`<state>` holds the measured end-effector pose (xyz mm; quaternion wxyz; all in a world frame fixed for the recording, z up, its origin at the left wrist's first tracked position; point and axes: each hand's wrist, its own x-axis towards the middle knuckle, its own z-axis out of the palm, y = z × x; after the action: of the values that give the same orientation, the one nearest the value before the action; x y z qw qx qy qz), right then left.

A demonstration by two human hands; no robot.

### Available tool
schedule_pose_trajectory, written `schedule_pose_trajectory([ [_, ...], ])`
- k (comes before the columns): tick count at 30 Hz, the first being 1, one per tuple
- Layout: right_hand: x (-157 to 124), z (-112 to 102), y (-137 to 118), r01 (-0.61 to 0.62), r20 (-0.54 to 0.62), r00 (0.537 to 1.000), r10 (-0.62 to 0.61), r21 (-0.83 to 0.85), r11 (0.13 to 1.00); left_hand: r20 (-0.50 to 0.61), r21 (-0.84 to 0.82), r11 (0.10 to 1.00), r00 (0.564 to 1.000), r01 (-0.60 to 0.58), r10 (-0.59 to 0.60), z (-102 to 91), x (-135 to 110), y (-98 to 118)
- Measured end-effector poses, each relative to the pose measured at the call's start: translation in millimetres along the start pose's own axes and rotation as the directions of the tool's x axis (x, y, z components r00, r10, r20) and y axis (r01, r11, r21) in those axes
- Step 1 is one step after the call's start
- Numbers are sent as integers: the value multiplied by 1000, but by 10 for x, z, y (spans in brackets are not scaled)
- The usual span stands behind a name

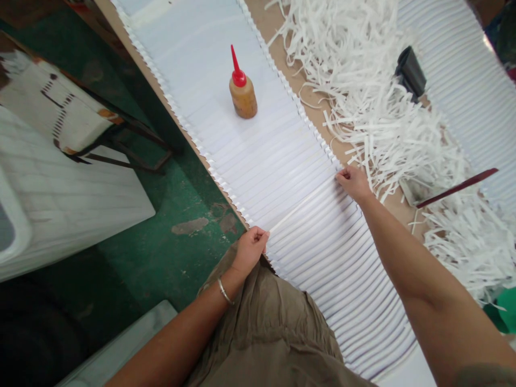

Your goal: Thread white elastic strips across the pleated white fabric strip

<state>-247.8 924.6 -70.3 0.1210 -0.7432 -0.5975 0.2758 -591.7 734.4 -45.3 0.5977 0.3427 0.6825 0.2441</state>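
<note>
A long white pleated paper sheet (pixel 258 145) lies along the brown table. My left hand (pixel 250 248) pinches one fold at the sheet's near-left edge, fingers closed on it. My right hand (pixel 353 181) pinches the same fold at the opposite edge, fingers closed. The fold between my hands (pixel 302 201) stands slightly raised above the others. A glue bottle (pixel 243 91) with a red nozzle stands upright on the sheet, farther up.
A heap of white paper strips (pixel 382 113) covers the table to the right, with a black object (pixel 411 70) on it and a dark red stick (pixel 459 187). Another pleated sheet (pixel 463 70) lies far right. Green floor (pixel 161 252) and a white stool (pixel 60 118) are on the left.
</note>
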Motion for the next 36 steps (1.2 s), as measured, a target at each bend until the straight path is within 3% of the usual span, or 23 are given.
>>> schedule_pose_trajectory([
  [6, -5, 29, -27, 14, -18, 1000, -15, -51, 999, -48, 61, 998, 999, -6, 9, -1, 13, -56],
  [13, 13, 61, 22, 14, -31, 999, -18, -110, 994, -162, 292, 955, 982, -44, 95, 38, 51, -156],
  [18, -9, 44, -12, 28, -41, 999, -33, -128, 991, -188, 361, 932, 977, -27, 101, 51, 80, -177],
  [36, 32, 51, 17, 6, -31, 999, -11, -138, 990, -188, 500, 864, 981, 62, 38, 83, 139, -68],
])
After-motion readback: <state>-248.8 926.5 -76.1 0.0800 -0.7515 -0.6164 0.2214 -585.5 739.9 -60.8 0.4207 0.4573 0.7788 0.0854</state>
